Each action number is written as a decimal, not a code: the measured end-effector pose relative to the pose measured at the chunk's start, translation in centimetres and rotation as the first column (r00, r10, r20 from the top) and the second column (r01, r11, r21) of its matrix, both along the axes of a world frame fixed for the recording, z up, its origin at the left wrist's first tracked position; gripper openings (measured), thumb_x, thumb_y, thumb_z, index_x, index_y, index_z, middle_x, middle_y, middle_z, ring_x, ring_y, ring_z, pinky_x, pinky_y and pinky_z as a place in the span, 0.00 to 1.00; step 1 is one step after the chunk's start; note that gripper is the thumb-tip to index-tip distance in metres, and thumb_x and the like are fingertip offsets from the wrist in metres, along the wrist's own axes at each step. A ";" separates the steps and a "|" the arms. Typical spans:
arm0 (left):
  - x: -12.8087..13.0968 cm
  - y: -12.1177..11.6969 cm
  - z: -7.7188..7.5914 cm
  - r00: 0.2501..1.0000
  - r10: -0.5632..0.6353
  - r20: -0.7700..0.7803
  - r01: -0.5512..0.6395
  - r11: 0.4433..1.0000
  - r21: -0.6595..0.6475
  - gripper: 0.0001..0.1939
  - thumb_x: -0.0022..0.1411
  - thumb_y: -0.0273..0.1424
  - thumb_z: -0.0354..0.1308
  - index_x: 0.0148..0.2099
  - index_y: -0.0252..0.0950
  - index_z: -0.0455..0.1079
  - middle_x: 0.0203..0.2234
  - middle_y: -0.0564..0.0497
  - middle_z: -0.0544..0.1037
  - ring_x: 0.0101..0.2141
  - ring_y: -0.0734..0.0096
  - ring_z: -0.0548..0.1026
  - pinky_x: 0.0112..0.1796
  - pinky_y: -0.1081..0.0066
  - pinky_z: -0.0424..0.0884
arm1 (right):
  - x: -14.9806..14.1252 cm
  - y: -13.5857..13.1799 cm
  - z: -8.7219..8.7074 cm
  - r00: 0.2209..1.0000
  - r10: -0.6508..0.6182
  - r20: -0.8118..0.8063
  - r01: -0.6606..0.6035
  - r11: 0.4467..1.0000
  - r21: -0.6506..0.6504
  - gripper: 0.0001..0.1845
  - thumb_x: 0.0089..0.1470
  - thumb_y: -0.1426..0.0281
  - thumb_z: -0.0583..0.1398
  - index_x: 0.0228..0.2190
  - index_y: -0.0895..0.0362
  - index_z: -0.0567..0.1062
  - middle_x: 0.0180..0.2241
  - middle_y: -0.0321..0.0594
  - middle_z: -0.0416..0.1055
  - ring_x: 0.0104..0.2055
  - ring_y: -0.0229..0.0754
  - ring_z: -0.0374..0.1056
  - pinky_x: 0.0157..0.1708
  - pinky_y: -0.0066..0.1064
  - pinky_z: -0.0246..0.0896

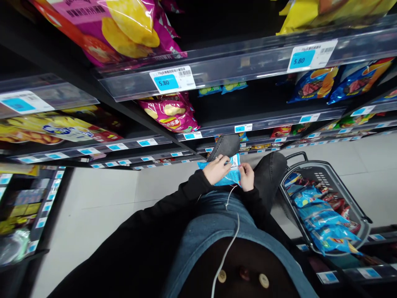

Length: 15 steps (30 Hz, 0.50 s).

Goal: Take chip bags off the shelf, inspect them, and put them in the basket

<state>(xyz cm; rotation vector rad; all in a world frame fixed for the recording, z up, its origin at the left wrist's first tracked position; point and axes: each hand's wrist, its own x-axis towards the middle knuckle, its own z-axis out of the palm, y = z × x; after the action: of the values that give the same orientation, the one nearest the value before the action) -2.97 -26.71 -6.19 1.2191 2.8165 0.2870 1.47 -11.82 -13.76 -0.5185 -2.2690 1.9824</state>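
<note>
A light-blue chip bag (228, 179) rests at my lap, between my knees. My left hand (218, 169) lies over its left part, with the fingers curled on the upper side. On the right edge of the same bag, my right hand (246, 176) pinches the wrapper between thumb and fingers. Part of the bag is covered by both hands, and its printed front cannot be read. Close to my right knee stands a grey shopping basket (333, 174), with several blue chip bags (322, 215) and some red bags (338, 203) in it.
Shelves in front carry a purple chip bag (170, 111), blue chip bags (314, 85) and price labels (173, 79). Another shelf unit (46, 207) stands at the left, and more shelving (369, 273) lies behind the basket. Pale floor tiles (102, 198) run between. A white cable (228, 256) hangs down my front.
</note>
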 end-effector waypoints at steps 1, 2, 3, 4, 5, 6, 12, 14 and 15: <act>0.0 -0.3 0.1 1.000 -0.011 -0.004 0.011 1.000 -0.012 0.11 0.64 0.29 0.46 0.36 0.33 0.70 0.37 0.45 0.69 0.39 0.64 0.65 0.42 0.65 0.65 | 0.0 0.0 0.0 1.000 0.021 -0.012 -0.021 1.000 0.014 0.12 0.51 0.60 0.53 0.27 0.56 0.67 0.26 0.36 0.68 0.30 0.39 0.63 0.34 0.30 0.58; -0.1 -0.5 0.1 1.000 -0.014 -0.002 0.014 1.000 -0.013 0.12 0.64 0.29 0.46 0.35 0.33 0.70 0.36 0.46 0.69 0.39 0.65 0.65 0.42 0.66 0.65 | 0.0 -0.1 0.0 0.999 0.042 -0.025 -0.041 0.999 0.031 0.12 0.52 0.60 0.52 0.28 0.56 0.66 0.26 0.36 0.68 0.30 0.39 0.63 0.34 0.30 0.58; -0.1 -0.6 0.0 1.000 -0.006 0.004 0.006 1.000 -0.005 0.12 0.64 0.29 0.46 0.35 0.33 0.70 0.35 0.46 0.69 0.38 0.65 0.65 0.41 0.66 0.65 | 0.0 0.0 0.0 0.998 0.059 -0.037 -0.058 0.997 0.049 0.12 0.53 0.60 0.52 0.28 0.56 0.66 0.27 0.36 0.68 0.30 0.39 0.63 0.34 0.30 0.57; -0.2 -0.6 -0.2 1.000 0.017 0.011 -0.017 1.000 0.009 0.11 0.64 0.30 0.48 0.35 0.33 0.70 0.35 0.46 0.69 0.38 0.66 0.65 0.41 0.66 0.65 | 0.0 0.0 0.0 0.996 0.073 -0.046 -0.070 0.995 0.068 0.12 0.53 0.61 0.52 0.29 0.56 0.66 0.27 0.36 0.68 0.31 0.39 0.63 0.35 0.30 0.57; -0.2 -0.6 -0.5 0.999 0.051 0.019 -0.052 0.998 0.026 0.10 0.63 0.30 0.49 0.35 0.33 0.70 0.34 0.46 0.68 0.38 0.66 0.65 0.42 0.66 0.65 | -0.1 0.1 0.0 0.995 0.083 -0.052 -0.079 0.993 0.088 0.11 0.54 0.61 0.51 0.29 0.56 0.66 0.27 0.36 0.68 0.31 0.39 0.63 0.35 0.30 0.57; -0.3 -0.5 -0.9 0.995 0.091 0.027 -0.092 0.995 0.041 0.09 0.62 0.31 0.51 0.34 0.33 0.70 0.34 0.46 0.67 0.38 0.66 0.64 0.42 0.66 0.65 | -0.1 0.2 -0.1 0.994 0.091 -0.052 -0.086 0.991 0.105 0.11 0.54 0.61 0.51 0.29 0.56 0.66 0.28 0.36 0.68 0.31 0.40 0.63 0.35 0.30 0.57; -0.4 0.2 -2.5 0.983 0.166 0.083 -0.170 0.984 0.050 0.10 0.62 0.31 0.51 0.33 0.32 0.70 0.35 0.46 0.67 0.40 0.64 0.65 0.47 0.61 0.64 | -0.5 0.6 -0.9 0.996 0.094 0.002 -0.093 0.984 0.154 0.12 0.53 0.60 0.51 0.29 0.56 0.67 0.28 0.37 0.69 0.31 0.41 0.63 0.35 0.31 0.56; -0.2 0.1 -2.3 0.987 0.138 0.085 -0.141 0.990 0.026 0.09 0.62 0.31 0.51 0.34 0.32 0.70 0.35 0.45 0.68 0.41 0.63 0.66 0.47 0.60 0.64 | -0.6 0.7 -1.1 0.997 0.069 0.021 -0.071 0.986 0.153 0.12 0.53 0.60 0.51 0.27 0.56 0.66 0.26 0.37 0.68 0.30 0.41 0.63 0.34 0.31 0.57; 0.0 -0.1 -2.0 0.989 0.126 0.078 -0.127 0.992 0.006 0.09 0.62 0.30 0.51 0.36 0.31 0.70 0.35 0.45 0.69 0.42 0.63 0.67 0.47 0.60 0.64 | -0.6 0.7 -1.2 0.998 0.059 0.028 -0.062 0.986 0.153 0.12 0.52 0.60 0.51 0.27 0.56 0.66 0.26 0.36 0.68 0.30 0.40 0.62 0.34 0.31 0.57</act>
<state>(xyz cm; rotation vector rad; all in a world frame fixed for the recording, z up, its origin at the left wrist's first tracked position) -2.96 -26.82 -8.24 1.0090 2.8335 0.3490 0.90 -11.15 -14.92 -0.4660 -2.4546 1.8157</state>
